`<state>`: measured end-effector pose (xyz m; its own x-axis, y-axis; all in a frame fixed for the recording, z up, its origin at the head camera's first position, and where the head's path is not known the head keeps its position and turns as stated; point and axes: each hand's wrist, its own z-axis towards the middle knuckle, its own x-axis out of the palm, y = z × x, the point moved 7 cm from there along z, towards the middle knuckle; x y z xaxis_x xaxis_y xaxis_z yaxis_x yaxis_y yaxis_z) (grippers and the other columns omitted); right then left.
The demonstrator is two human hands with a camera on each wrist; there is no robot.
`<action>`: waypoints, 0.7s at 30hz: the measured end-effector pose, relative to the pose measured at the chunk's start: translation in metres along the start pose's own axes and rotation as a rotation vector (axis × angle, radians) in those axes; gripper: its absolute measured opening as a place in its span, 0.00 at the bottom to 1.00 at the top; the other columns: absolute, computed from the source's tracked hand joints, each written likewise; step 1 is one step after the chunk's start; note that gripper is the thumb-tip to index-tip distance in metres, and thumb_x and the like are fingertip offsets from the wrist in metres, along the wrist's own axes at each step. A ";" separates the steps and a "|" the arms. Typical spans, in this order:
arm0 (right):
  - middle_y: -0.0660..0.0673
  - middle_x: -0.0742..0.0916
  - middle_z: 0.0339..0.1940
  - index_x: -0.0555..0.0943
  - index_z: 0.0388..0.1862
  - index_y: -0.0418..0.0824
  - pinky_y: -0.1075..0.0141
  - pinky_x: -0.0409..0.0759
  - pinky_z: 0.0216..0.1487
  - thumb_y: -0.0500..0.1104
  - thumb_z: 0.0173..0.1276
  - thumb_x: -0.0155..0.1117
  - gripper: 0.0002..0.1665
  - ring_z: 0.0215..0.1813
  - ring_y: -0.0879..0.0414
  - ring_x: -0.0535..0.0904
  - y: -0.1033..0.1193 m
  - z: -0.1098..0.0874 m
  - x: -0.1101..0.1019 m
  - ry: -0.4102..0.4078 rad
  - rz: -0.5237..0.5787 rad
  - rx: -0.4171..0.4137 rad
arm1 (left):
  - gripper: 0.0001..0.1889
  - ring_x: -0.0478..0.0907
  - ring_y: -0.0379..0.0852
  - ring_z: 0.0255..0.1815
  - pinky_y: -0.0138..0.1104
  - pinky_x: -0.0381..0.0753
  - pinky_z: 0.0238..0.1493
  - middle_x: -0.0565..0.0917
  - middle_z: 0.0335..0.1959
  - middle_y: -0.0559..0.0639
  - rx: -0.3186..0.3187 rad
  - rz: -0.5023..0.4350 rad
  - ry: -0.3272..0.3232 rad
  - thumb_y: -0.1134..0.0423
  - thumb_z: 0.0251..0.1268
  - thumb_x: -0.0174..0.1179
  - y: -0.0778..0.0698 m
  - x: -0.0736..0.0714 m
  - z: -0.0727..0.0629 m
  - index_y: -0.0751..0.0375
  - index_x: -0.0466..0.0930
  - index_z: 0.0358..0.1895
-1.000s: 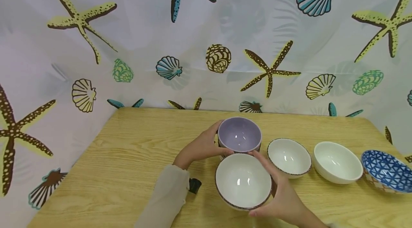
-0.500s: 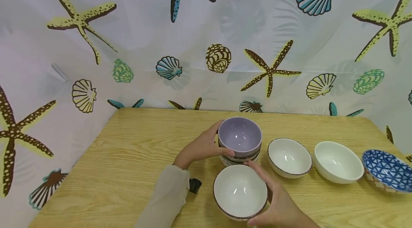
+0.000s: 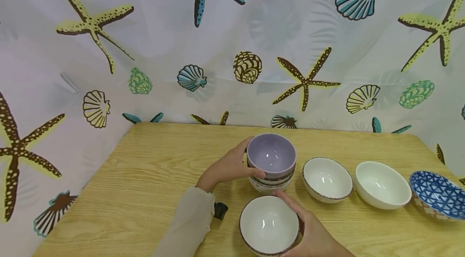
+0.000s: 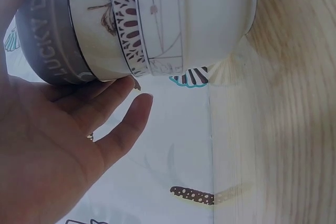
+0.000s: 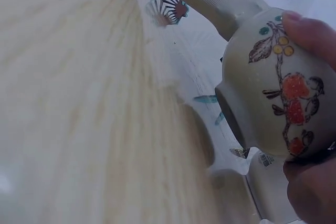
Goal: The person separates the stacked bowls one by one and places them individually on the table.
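Observation:
In the head view my left hand holds the purple bowl at its left side, thumb near the front rim. That bowl tops a stack of patterned bowls; the left wrist view shows raised lettering on the purple bowl and several bands of decoration below. My right hand grips a white bowl with a dark rim by its right side, in front of the stack. In the right wrist view this bowl bears red birds and a branch, and its foot is off the table.
Right of the stack stand a white bowl with a dark rim, a plain white bowl and a blue patterned bowl. The wooden table meets a shell-printed cloth at the back.
My right hand has drawn the dark-rimmed white bowl toward me, away from the stack, uncovering the stack's lower bowls. The left hand stays on the purple bowl.

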<state>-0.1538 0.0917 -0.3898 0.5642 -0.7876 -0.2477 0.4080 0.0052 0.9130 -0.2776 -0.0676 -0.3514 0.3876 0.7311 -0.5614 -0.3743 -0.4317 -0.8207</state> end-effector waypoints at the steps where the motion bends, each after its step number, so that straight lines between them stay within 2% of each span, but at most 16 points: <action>1: 0.34 0.63 0.73 0.49 0.76 0.35 0.72 0.70 0.61 0.38 0.48 0.78 0.64 0.67 0.66 0.65 -0.001 0.000 0.000 0.003 0.010 0.012 | 0.53 0.61 0.54 0.71 0.53 0.62 0.69 0.62 0.72 0.55 -0.004 -0.001 0.000 0.54 0.47 0.75 0.000 0.000 0.000 0.55 0.49 0.75; 6: 0.28 0.62 0.72 0.49 0.77 0.39 0.73 0.69 0.60 0.38 0.47 0.78 0.63 0.66 0.67 0.66 -0.009 -0.002 0.002 0.008 0.039 0.114 | 0.53 0.61 0.53 0.71 0.53 0.62 0.69 0.61 0.72 0.54 -0.022 -0.005 -0.005 0.54 0.48 0.74 0.001 0.000 -0.001 0.54 0.50 0.75; 11: 0.34 0.62 0.73 0.49 0.78 0.45 0.74 0.69 0.60 0.41 0.48 0.78 0.63 0.65 0.67 0.67 -0.017 -0.003 0.004 0.017 0.071 0.219 | 0.53 0.61 0.53 0.71 0.53 0.62 0.69 0.61 0.72 0.54 -0.024 -0.007 -0.003 0.54 0.48 0.74 0.000 0.000 -0.001 0.54 0.49 0.75; 21: 0.27 0.60 0.72 0.50 0.77 0.40 0.74 0.69 0.60 0.37 0.47 0.78 0.63 0.66 0.67 0.66 -0.014 -0.003 0.001 0.000 0.080 0.093 | 0.53 0.60 0.54 0.72 0.54 0.60 0.69 0.62 0.72 0.54 -0.015 -0.003 0.008 0.54 0.47 0.75 -0.004 0.000 -0.002 0.55 0.49 0.75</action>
<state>-0.1568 0.0926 -0.4035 0.5927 -0.7867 -0.1726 0.2929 0.0109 0.9561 -0.2742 -0.0674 -0.3486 0.3951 0.7286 -0.5595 -0.3607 -0.4371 -0.8239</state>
